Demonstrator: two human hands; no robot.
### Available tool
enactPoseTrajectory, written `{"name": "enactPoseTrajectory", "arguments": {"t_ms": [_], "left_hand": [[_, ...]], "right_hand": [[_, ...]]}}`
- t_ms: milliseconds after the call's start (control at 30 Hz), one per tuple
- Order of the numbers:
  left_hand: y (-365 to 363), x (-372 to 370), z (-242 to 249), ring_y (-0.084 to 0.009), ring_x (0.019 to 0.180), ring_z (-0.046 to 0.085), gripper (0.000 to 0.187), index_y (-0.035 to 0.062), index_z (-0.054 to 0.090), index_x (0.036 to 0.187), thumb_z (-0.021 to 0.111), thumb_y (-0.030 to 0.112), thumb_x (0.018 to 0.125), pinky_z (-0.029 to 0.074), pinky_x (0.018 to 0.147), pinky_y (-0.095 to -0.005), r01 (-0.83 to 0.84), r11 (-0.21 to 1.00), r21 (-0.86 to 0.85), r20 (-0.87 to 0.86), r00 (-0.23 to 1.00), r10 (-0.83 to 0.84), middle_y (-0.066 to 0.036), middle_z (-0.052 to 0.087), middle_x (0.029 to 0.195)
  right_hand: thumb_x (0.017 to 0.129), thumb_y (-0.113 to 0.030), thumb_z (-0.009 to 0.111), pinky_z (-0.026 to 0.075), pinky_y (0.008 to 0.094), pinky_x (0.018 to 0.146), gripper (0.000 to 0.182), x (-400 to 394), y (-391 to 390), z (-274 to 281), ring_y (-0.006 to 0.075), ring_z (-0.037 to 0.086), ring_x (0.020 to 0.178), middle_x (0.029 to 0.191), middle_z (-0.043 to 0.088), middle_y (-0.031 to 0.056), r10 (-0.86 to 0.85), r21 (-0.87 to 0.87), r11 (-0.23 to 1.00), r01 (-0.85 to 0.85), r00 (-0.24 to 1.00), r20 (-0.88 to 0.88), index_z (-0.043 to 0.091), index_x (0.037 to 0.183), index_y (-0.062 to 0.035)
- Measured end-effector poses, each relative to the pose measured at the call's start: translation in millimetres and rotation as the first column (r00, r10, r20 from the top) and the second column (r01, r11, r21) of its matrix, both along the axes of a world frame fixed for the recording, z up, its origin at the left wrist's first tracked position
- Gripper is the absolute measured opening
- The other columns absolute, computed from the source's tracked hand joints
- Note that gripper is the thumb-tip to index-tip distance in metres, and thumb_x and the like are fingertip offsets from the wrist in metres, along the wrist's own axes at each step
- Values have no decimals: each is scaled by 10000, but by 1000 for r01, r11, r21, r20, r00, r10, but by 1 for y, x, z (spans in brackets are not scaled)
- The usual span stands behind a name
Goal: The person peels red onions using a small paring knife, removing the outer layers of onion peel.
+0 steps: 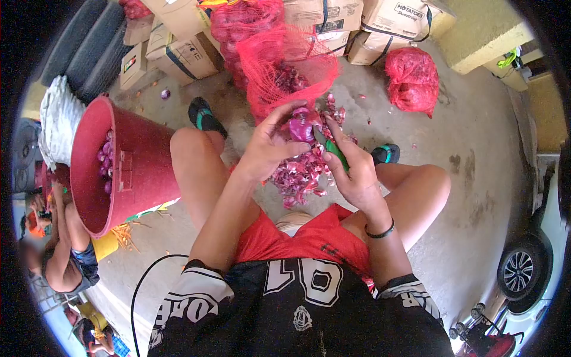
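Note:
A purple-red onion (302,127) sits in my left hand (269,143), with the fingers and thumb wrapped round it. My right hand (355,169) is closed on a small knife with a green handle (336,154). Its blade points up and left, right at the onion's side. Below both hands, a pile of loose red onion skins (300,178) lies on the floor between my knees. Just beyond my hands a red mesh sack (270,89) lies with its mouth open, and onions and skins show inside.
At my left stands a big red tub (146,160) holding several peeled onions (106,159). Cardboard boxes (187,56), tyres (77,44) and a full red sack (412,80) are farther off. Another person (65,256) sits beyond the tub. A car wheel (518,271) is at the right.

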State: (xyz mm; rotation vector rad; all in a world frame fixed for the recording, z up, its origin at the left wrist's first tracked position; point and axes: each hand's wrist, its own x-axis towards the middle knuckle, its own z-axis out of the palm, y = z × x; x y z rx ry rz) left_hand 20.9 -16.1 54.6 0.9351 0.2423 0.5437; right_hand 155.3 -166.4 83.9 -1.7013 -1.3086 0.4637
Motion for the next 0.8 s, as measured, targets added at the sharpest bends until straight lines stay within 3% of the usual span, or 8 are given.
{"name": "enactPoseTrajectory", "arguments": {"t_ms": [133,233,333,433,533,633,800], "left_hand": [[1,-3,1,-214,1197,530,736,25,411,1393,730,-67,736,466,1014,-381,31,999,24,-28,999,-31,-96,505,1335],[1,-3,0,-207,1191,532,694,23,427,1384,736,-13,763,464,1010,-375,40,999,-37,-94,995,-43,-90,520,1320],[1,-2,1,-198,1177,543,680,19,433,1381,747,43,778,459,1010,-363,28,999,-30,-62,998,-30,-83,529,1315],[1,-1,4,-192,1162,554,706,12,426,1385,765,74,769,450,1013,-352,73,997,-31,-44,996,-74,-76,532,1314],[3,-4,3,-182,1178,540,670,11,442,1378,736,1,776,450,1020,-348,107,989,-99,-36,993,-111,-79,528,1323],[5,-4,4,-178,1178,538,685,9,441,1380,746,8,766,443,1024,-343,132,989,-67,-14,991,-133,-80,524,1331],[13,-6,2,-197,1185,547,764,-6,400,1398,789,100,749,438,1025,-352,176,983,57,-52,984,-173,-90,529,1325]], "right_hand": [[853,-87,647,514,412,870,569,2,5,-2,368,631,1031,1168,614,232,19,112,993,-35,990,137,464,1391,-89],[840,-76,653,519,408,865,585,1,3,3,377,623,1037,1181,609,228,48,64,996,-58,989,138,466,1393,-109],[845,-76,642,530,409,780,583,0,5,-4,370,643,931,1066,640,200,16,140,989,-39,986,163,467,1399,-133],[860,-67,616,515,411,680,550,-2,3,1,344,626,776,890,612,164,-11,19,1000,7,985,172,492,1387,-163],[870,-57,594,489,418,615,514,-3,3,1,316,579,681,779,537,137,-30,38,999,24,984,178,524,1363,-185],[876,-55,590,495,394,640,466,-7,3,1,307,592,709,813,566,146,-66,23,998,64,988,139,556,1332,-146],[931,-88,552,499,353,801,373,-7,8,-4,273,644,880,1046,642,180,-69,189,979,70,998,-10,559,1301,-43]]}}
